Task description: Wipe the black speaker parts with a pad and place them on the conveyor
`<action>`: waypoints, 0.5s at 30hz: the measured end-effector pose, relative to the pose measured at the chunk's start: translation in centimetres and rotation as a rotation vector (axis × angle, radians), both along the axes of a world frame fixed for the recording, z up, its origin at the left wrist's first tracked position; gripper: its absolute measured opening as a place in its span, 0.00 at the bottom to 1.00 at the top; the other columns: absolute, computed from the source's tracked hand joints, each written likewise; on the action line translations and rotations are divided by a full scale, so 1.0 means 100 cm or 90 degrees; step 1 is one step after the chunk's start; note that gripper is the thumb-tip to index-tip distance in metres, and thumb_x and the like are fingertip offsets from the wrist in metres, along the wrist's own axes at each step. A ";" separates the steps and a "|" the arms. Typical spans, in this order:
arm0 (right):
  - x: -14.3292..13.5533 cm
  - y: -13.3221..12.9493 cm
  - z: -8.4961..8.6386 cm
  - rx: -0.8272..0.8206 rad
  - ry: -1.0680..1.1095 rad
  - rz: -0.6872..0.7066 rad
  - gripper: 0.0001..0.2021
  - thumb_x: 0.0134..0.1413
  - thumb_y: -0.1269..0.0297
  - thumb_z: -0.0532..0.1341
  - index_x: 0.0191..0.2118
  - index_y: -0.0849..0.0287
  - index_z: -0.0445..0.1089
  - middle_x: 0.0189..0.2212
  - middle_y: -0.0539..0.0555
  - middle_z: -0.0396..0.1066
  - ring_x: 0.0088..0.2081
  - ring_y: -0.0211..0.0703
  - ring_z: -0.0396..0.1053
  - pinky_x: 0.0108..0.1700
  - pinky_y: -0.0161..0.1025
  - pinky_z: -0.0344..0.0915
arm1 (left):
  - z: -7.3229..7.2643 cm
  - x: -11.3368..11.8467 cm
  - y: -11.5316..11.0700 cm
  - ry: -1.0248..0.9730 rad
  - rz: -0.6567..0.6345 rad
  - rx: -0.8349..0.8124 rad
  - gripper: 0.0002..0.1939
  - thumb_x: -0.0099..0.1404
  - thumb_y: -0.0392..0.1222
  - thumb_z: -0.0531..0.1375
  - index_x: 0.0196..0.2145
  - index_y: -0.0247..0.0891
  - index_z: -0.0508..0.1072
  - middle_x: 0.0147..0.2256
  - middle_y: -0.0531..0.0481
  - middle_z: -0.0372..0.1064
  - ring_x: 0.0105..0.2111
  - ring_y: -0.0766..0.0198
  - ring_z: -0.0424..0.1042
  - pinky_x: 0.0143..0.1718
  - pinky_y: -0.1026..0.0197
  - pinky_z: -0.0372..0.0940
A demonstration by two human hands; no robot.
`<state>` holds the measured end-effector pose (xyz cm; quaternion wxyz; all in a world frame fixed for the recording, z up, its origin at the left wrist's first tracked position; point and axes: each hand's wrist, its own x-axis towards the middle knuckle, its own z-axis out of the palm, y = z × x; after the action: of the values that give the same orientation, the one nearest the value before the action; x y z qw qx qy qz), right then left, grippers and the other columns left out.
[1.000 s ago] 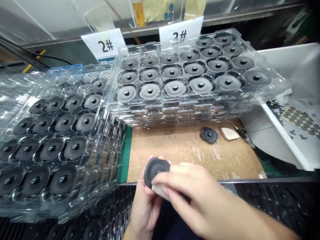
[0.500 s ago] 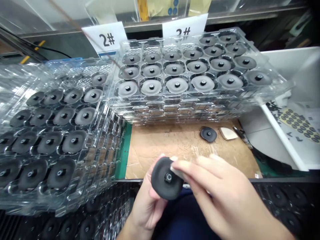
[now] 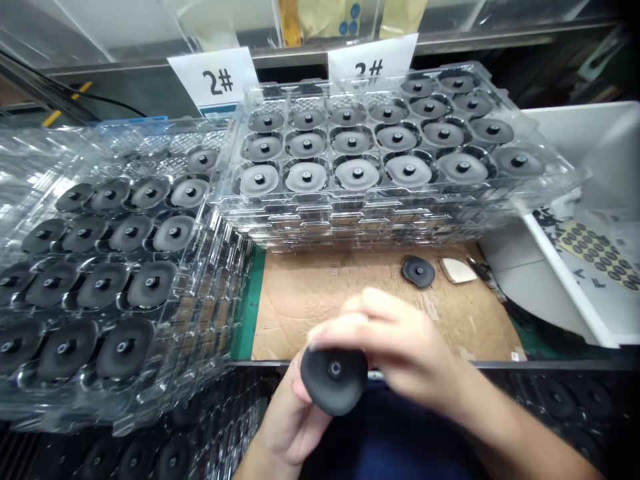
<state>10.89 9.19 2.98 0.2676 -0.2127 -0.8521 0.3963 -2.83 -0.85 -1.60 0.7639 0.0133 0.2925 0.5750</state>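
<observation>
A round black disc-shaped part (image 3: 334,393) with a small hollow stud at its centre is held in my left hand (image 3: 295,417), tilted toward me. The left fingers and thumb grip it from behind and along its left side. Over its upper edge lies my right hand (image 3: 395,340), smeared by motion, its fingertips at or against the rim; how they are closed does not show. On the cardboard sheet (image 3: 300,287) beyond my hands sit another black disc (image 3: 419,272) and a cream-coloured pad (image 3: 458,271).
A stack of clear plastic trays (image 3: 350,200) with black discs in its pockets stands behind the cardboard. Another such tray stack (image 3: 200,293) is at the left. At the right is a white bin (image 3: 565,287) with a sheet of dark oval stickers (image 3: 595,250).
My right hand has moved left and inward, across the disc's upper edge. The disc has tipped and dropped slightly, still in my left hand.
</observation>
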 end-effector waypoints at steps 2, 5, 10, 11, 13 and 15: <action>0.008 0.005 -0.020 -0.038 -0.039 -0.164 0.13 0.59 0.72 0.51 0.45 0.57 0.69 0.36 0.53 0.70 0.37 0.37 0.67 0.39 0.34 0.64 | -0.002 -0.004 -0.002 -0.040 -0.012 0.043 0.27 0.47 0.51 0.66 0.47 0.47 0.71 0.49 0.48 0.70 0.48 0.53 0.68 0.49 0.59 0.62; 0.019 -0.002 -0.063 -0.077 -0.166 -0.250 0.13 0.59 0.69 0.51 0.46 0.55 0.69 0.37 0.53 0.72 0.38 0.40 0.69 0.41 0.37 0.66 | -0.005 -0.009 -0.005 -0.070 -0.016 0.065 0.27 0.49 0.51 0.65 0.48 0.49 0.70 0.50 0.48 0.69 0.48 0.54 0.69 0.47 0.61 0.62; 0.026 -0.031 -0.117 -0.107 -0.212 -0.211 0.11 0.57 0.69 0.53 0.40 0.56 0.72 0.34 0.53 0.75 0.35 0.43 0.72 0.37 0.40 0.69 | -0.008 -0.011 -0.006 -0.067 0.005 0.057 0.27 0.47 0.51 0.65 0.47 0.48 0.71 0.48 0.48 0.71 0.45 0.53 0.71 0.46 0.60 0.64; 0.026 -0.032 -0.115 -0.110 -0.213 -0.218 0.11 0.57 0.69 0.53 0.40 0.57 0.72 0.34 0.53 0.75 0.35 0.44 0.73 0.37 0.41 0.69 | -0.007 -0.010 -0.006 -0.068 0.002 0.058 0.27 0.47 0.51 0.66 0.47 0.47 0.71 0.47 0.48 0.71 0.46 0.53 0.71 0.46 0.60 0.64; 0.025 -0.026 -0.096 -0.112 -0.205 -0.255 0.11 0.58 0.68 0.52 0.42 0.58 0.71 0.37 0.54 0.75 0.38 0.44 0.72 0.39 0.41 0.68 | -0.005 -0.008 -0.004 -0.073 -0.006 0.069 0.28 0.47 0.51 0.66 0.47 0.46 0.71 0.47 0.48 0.71 0.45 0.54 0.71 0.47 0.60 0.63; 0.021 -0.019 -0.060 -0.091 -0.167 -0.284 0.12 0.60 0.67 0.51 0.47 0.57 0.67 0.42 0.54 0.73 0.43 0.43 0.70 0.43 0.40 0.65 | -0.002 -0.006 -0.003 -0.063 -0.014 0.075 0.28 0.47 0.52 0.66 0.47 0.45 0.71 0.47 0.48 0.72 0.44 0.54 0.71 0.46 0.59 0.63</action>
<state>13.00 7.27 -3.05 0.2199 -0.4629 -0.7815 0.3559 -3.39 -1.13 -1.76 0.7817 0.0330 0.2196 0.5828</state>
